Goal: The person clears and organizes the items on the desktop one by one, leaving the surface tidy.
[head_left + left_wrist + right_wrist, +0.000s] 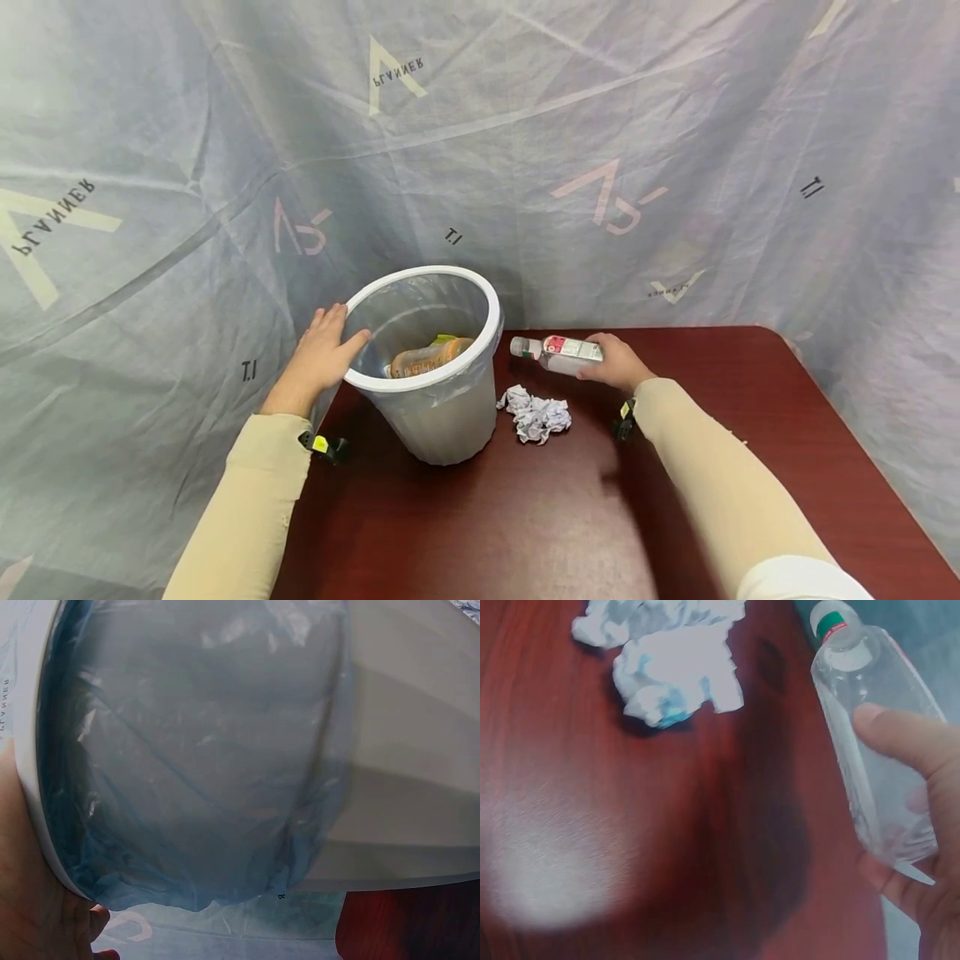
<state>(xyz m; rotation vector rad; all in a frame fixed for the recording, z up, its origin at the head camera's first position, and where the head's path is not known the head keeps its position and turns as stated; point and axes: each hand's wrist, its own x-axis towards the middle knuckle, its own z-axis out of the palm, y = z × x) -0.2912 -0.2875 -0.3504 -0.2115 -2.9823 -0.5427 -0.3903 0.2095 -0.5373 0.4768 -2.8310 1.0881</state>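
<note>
A grey-white trash can point(450, 425) with a white rim and a clear plastic liner point(202, 757) stands on the table. At the left of its rim, my left hand point(322, 354) rests with extended fingers, the thumb reaching over the edge. My right hand point(617, 364) holds a clear plastic bottle point(570, 354) on its side, cap towards the can. In the right wrist view the thumb lies along one side of the bottle point(885, 772), with fingers beneath it. Crumpled white paper point(536, 414) lies between the can and the right hand.
Inside the can lies a bottle with an orange label point(431, 358), beside something yellow-green point(442, 340). The dark red wooden table point(540, 517) ends at a grey printed fabric sheet point(525, 167) hanging behind and at both sides.
</note>
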